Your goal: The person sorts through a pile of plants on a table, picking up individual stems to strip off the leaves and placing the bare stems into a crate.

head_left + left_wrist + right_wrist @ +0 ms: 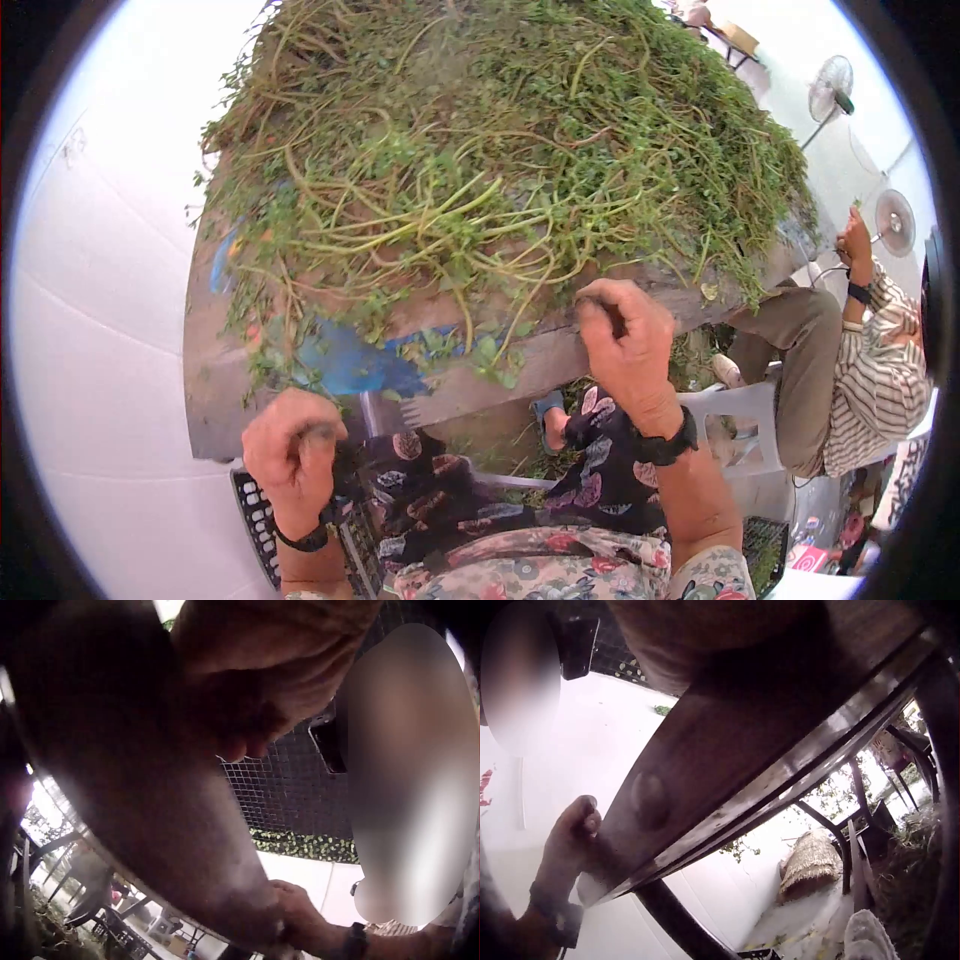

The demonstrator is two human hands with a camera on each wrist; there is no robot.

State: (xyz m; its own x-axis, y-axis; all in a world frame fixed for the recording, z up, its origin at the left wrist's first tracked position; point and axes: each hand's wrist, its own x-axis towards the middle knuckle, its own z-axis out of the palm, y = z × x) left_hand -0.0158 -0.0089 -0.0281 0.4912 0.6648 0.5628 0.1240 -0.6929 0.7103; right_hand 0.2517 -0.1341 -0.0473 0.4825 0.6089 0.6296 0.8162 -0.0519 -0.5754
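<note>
Green leafy stems (470, 190) lie heaped over a table (480, 375), with a few long pale stems near its front edge. At the front left corner is my left hand (293, 455), its fingers loosely curled and nothing visible in them. My right hand (632, 345) is at the front edge, right of the middle, fingers bent toward the thumb around a gap, near the stems. The left wrist view shows the left hand (262, 682) large and dark, and the right hand (300, 911) by the table edge. In the right wrist view, the left hand (574, 832) touches the edge.
Blue plastic (360, 360) shows at the front of the table. Another person in a striped shirt (870, 390) sits at the right by a white chair (738, 410), near fans (895, 222). A black crate (262, 525) stands at the lower left; a white wall (100, 330) is beyond.
</note>
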